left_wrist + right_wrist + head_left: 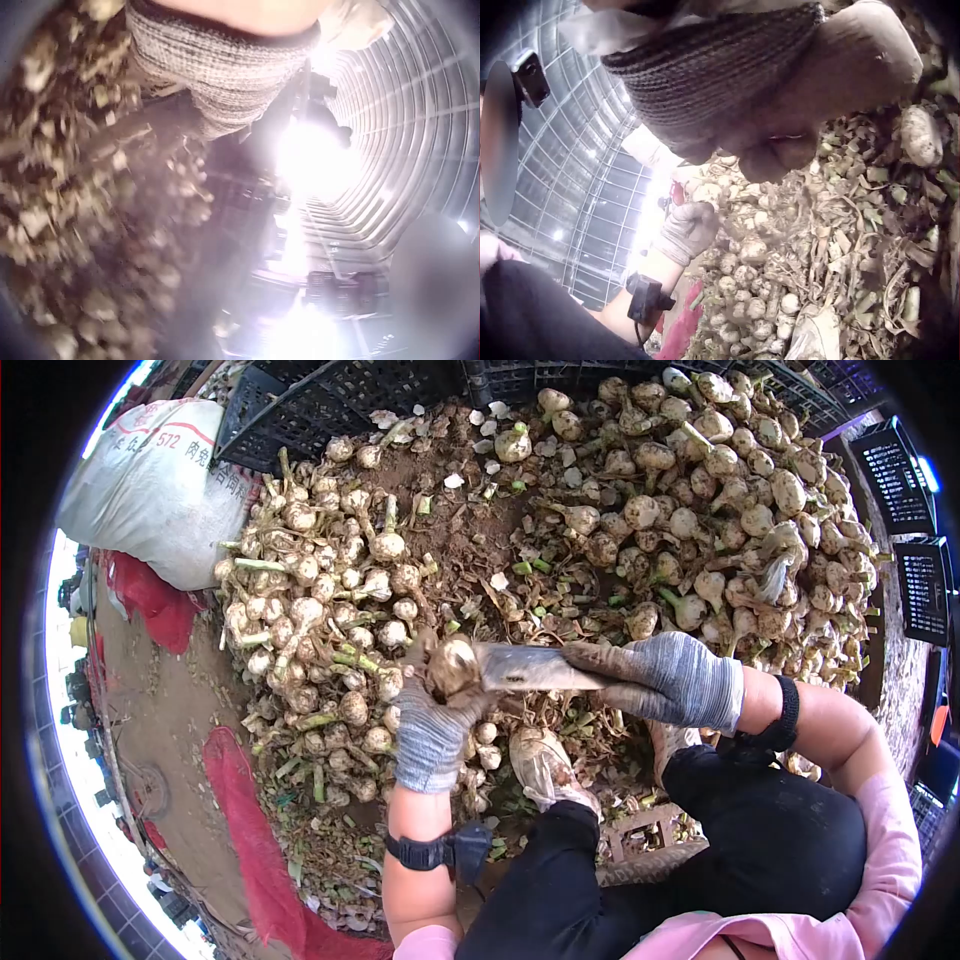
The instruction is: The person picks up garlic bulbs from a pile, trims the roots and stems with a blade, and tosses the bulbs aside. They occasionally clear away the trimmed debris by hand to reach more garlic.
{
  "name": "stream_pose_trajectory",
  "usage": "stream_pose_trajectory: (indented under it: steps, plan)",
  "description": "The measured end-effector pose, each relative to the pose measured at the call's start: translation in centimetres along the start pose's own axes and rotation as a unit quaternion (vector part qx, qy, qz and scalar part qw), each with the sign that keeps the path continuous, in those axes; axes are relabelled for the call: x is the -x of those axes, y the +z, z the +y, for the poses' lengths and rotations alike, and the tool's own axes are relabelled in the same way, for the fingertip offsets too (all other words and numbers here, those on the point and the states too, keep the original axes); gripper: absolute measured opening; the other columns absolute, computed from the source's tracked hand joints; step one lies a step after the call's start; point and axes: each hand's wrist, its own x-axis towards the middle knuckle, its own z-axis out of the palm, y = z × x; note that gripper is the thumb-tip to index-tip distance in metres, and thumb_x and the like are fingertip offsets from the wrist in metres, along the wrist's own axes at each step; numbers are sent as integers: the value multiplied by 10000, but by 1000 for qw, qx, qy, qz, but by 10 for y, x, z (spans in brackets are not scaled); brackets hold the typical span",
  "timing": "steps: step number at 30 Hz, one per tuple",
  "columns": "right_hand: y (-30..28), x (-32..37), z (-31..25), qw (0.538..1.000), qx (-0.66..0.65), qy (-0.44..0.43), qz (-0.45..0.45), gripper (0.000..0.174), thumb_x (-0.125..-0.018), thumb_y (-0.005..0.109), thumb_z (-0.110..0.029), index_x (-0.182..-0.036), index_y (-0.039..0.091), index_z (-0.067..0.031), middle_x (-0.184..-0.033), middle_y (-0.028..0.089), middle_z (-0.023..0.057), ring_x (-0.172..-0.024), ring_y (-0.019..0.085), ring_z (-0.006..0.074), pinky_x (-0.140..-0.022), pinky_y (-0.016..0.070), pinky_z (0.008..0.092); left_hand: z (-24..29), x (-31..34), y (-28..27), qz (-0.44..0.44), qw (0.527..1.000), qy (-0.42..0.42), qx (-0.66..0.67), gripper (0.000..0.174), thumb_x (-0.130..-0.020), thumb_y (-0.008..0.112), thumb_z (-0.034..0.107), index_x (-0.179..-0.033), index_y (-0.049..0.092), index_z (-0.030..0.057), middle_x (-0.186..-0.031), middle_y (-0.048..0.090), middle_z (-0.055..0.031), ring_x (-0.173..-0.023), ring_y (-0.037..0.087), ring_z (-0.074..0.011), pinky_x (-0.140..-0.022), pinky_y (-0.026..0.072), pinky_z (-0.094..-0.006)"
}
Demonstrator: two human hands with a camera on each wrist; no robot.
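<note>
My gloved left hand (432, 712) holds a garlic bulb (453, 664), its fingers and thumb around the sides. The gloved right hand (668, 678) grips a knife by its handle, mostly hidden in the fist. Its wide, dirt-smeared blade (540, 668) points left, the tip end right at the bulb. In the right wrist view the left hand (690, 231) appears further off with the pale bulb (706, 193). The left wrist view shows mainly the glove cuff (217, 64), blurred; the fingers are hidden there.
Garlic heaps lie left (300, 600) and right (700, 510), with peelings and cut stem pieces (470, 560) between. A white sack (165, 485) and black crates (350, 405) stand behind. Red netting (245, 830) lies at left; a covered shoe (540, 760) is below the hands.
</note>
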Motion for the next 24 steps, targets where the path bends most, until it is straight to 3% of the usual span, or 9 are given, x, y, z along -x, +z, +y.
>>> stream_pose_trajectory:
  steps: [3, 5, 9, 11, 13, 17, 19, 22, 24]
  plan:
    - [-5, -9, -14, 995, 91, 4, -31, 509, -910, 549, -285, -1380, 412, -145, -888, 648, 181, -726, 648, 337, -628, 526, 404, 10, 0, 8, 79, 858, -197, 468, 513, -855, 589, 115, -1324, 381, 121, -1250, 486, -186, -945, 610, -361, -699, 597, -497]
    - [4, -11, -12, 983, 115, -132, 45, 511, -906, 538, -307, -1375, 421, -141, -765, 604, 134, -608, 600, 334, -562, 473, 421, -1, 5, 4, -12, 933, -84, 351, 439, -906, 525, 165, -1313, 385, 81, -1157, 540, -192, -960, 602, -308, -796, 565, -452]
    - [-4, -15, -32, 973, 206, -100, -39, 512, -900, 541, -337, -1373, 408, -198, -774, 626, 136, -543, 600, 314, -476, 472, 388, 14, 7, 6, -133, 989, 60, 34, 523, -897, 532, 352, -1329, 392, 92, -1113, 589, -130, -1008, 584, -228, -960, 452, -430]
    - [2, -17, -27, 975, 180, -130, -10, 513, -899, 531, -350, -1375, 405, -206, -718, 602, 125, -508, 582, 301, -451, 455, 397, 40, 4, 16, -144, 889, 254, -354, 654, -839, 580, 517, -1346, 405, 143, -1137, 601, -57, -1050, 568, -182, -1058, 354, -438]
    - [6, -20, -29, 974, 158, -163, 0, 527, -898, 529, -351, -1385, 389, -206, -666, 573, 120, -493, 574, 301, -440, 448, 399, 53, 10, 20, -173, 748, 296, -568, 716, -767, 609, 605, -1338, 427, 214, -1147, 605, 6, -1090, 543, -154, -1079, 308, -429]
    - [12, -23, -38, 964, 204, -165, -40, 579, -867, 560, -403, -1379, 411, -177, -645, 540, 88, -485, 552, 280, -435, 427, 388, 26, 24, 17, -177, 813, 239, -500, 662, -704, 673, 596, -1241, 539, 231, -1170, 580, -6, -1087, 539, -187, -1043, 337, -430]
    - [14, -23, -37, 966, 193, -168, -44, 598, -866, 549, -430, -1392, 393, -193, -637, 533, 84, -472, 544, 271, -424, 416, 388, 26, 29, 16, -133, 927, 100, -336, 685, -610, 744, 583, -1159, 591, 204, -1153, 574, -32, -1065, 540, -209, -1029, 341, -444]
    - [16, -21, -33, 966, 189, -174, -42, 608, -853, 578, -418, -1391, 396, -201, -646, 535, 89, -475, 549, 272, -425, 420, 387, 33, 30, 18, -153, 837, 198, -486, 775, -548, 798, 517, -1197, 549, 172, -1119, 578, -50, -1054, 542, -210, -1015, 358, -433]
    - [11, -19, -26, 964, 212, -151, -50, 596, -852, 601, -372, -1387, 403, -200, -636, 536, 83, -478, 554, 263, -424, 423, 370, 38, 36, 27, -95, 913, 148, -368, 710, -635, 766, 429, -1208, 505, 100, -1136, 552, -91, -1024, 552, -230, -935, 419, -400]
